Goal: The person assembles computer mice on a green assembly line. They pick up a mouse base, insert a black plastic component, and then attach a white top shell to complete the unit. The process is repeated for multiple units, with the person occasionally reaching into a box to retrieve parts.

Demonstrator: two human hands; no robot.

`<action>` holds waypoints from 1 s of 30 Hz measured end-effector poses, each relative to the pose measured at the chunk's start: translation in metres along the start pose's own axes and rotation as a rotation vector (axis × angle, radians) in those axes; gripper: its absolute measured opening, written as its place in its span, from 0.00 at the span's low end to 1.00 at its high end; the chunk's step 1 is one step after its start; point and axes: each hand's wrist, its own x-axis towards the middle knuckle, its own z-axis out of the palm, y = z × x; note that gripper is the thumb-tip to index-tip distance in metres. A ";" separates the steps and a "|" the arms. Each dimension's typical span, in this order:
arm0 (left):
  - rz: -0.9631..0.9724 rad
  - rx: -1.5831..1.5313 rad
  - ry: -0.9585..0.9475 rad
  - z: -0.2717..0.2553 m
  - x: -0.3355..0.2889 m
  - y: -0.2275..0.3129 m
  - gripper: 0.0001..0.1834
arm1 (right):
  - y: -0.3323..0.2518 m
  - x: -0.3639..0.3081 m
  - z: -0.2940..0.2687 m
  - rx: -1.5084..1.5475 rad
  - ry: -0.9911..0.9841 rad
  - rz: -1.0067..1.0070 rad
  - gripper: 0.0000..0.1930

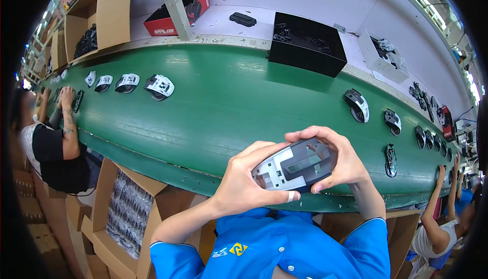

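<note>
Between my two hands, above the near edge of the green belt, is a computer mouse shell (300, 166) in black, grey and white. Its wide face is turned up, with small openings in the white part. My left hand (249, 174) grips the white end, thumb along the near side. Curled round the dark end is my right hand (338, 159), fingers over the far edge and thumb on the near edge. The undersides of the shell and some fingertips are hidden. Farther right on the belt lie a similar shell (357, 106) and a narrow dark part (390, 160).
The green belt (213, 101) carries several mouse shells at left (159, 86) and right. Beyond it stand a black box (307, 45), a red box (195, 9) and a white box (381, 57). A carton of bagged parts (96, 228) is low left. Co-workers (56, 147) sit at both sides.
</note>
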 end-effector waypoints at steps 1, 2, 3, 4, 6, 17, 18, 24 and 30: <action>0.040 0.023 0.000 0.000 0.000 0.000 0.40 | 0.001 0.000 0.000 -0.008 -0.011 -0.018 0.43; -0.110 -0.067 0.002 -0.001 0.000 0.002 0.39 | 0.000 0.001 0.002 -0.006 0.002 0.014 0.42; -0.249 -0.154 -0.001 -0.004 0.004 0.012 0.38 | -0.003 0.003 0.002 -0.015 0.019 0.038 0.42; -0.388 -0.240 -0.004 -0.007 0.008 0.016 0.37 | -0.005 0.006 0.000 -0.023 0.035 0.062 0.42; -0.572 -0.504 -0.102 -0.020 0.011 0.004 0.36 | -0.013 0.013 -0.021 -0.300 -0.132 0.067 0.43; -0.369 -1.467 -0.099 -0.054 0.002 -0.061 0.48 | 0.068 0.181 -0.280 -1.385 0.280 0.191 0.14; -0.389 -1.437 -0.067 -0.058 0.003 -0.064 0.48 | 0.075 0.191 -0.278 -1.372 0.248 0.226 0.13; -0.454 -1.373 0.006 -0.071 0.009 -0.070 0.51 | 0.113 0.252 -0.276 -1.137 0.262 0.210 0.14; -0.477 -1.273 -0.059 -0.077 0.017 -0.079 0.50 | 0.119 0.268 -0.265 -1.444 0.199 0.263 0.10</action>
